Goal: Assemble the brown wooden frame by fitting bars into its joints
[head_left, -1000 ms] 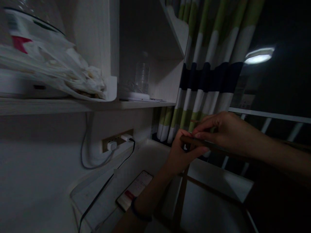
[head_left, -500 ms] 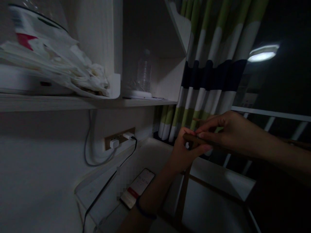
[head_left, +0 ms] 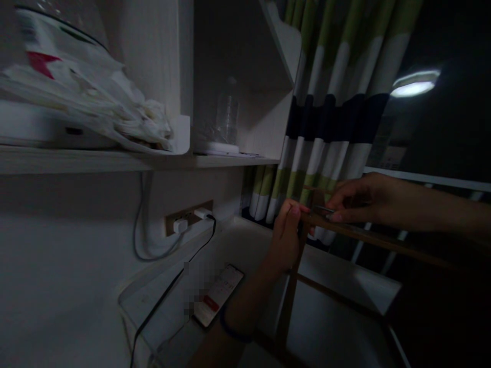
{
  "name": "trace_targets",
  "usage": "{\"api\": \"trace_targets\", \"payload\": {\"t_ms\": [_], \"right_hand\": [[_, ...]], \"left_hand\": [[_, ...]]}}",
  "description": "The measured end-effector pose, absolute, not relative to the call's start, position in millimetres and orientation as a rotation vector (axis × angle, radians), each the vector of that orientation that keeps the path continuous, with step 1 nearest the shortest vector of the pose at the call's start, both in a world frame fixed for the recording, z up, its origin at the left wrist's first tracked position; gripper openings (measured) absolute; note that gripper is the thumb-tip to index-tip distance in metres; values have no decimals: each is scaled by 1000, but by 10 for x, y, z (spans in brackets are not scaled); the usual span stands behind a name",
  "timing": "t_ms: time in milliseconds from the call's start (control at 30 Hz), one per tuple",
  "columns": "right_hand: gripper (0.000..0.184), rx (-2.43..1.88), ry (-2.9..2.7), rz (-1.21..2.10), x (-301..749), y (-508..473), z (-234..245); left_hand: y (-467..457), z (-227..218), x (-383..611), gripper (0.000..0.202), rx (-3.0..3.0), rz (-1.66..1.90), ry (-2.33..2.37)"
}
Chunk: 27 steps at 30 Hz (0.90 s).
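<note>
My left hand [head_left: 287, 230] is closed around the corner of a brown wooden frame [head_left: 289, 301], where an upright bar meets a long side bar [head_left: 368, 236]. Its thumb and fingertips press beside the joint. My right hand [head_left: 358, 199] pinches a thin metal rod [head_left: 324, 208], shaped like a hex key. The rod's far end is at the joint, close to my left fingertips. How deep the tip sits there cannot be made out in the dim light.
Left of my forearm, a phone [head_left: 218, 295] lies on a white surface [head_left: 161, 312] beside a black cable [head_left: 163, 299]. Chargers fill a wall socket [head_left: 188, 217]. Above runs a shelf [head_left: 230, 162] with a plastic bottle [head_left: 227, 112] and bags [head_left: 88, 87]. A striped curtain [head_left: 326, 117] hangs behind.
My right hand has shifted slightly right, away from my left fingers, and the metal rod now shows. My left thumb has drawn in, and the frame's joint and long bar are more exposed.
</note>
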State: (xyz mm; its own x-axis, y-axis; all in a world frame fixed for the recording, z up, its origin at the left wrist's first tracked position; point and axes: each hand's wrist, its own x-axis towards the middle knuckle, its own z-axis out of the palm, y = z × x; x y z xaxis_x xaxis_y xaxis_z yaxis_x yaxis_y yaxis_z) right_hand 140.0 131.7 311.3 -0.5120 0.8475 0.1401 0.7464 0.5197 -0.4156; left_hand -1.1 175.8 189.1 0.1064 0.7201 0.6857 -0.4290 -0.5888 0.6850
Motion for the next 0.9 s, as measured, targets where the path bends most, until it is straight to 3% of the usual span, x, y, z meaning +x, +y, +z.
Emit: {"api": "trace_targets", "payload": {"t_ms": [900], "right_hand": [[20,-1053,-2593,377,1383,1317,3170]], "left_hand": [[1826,1886,84,32,1433,1800,172]]}}
